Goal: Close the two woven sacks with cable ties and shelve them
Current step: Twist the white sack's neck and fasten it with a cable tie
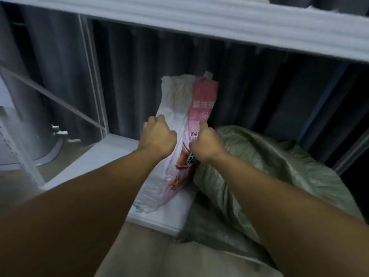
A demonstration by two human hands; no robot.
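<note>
A white and pink printed woven sack (179, 108) stands on its edge on the low white shelf board (111, 150), leaning toward the dark curtain behind. My left hand (157, 134) grips its left side with curled fingers. My right hand (205, 144) presses on its right side, fingers bent against the pink print. A green woven sack (269, 162) lies bulging on the same shelf level, right beside the pink one and touching it. No cable tie is visible on either sack.
A white upper shelf board (199, 19) runs overhead across the top. White metal uprights and a diagonal brace (60, 100) stand at the left. A grey cylindrical tank (26, 108) sits at the far left. A dark pleated curtain (139, 76) closes the back.
</note>
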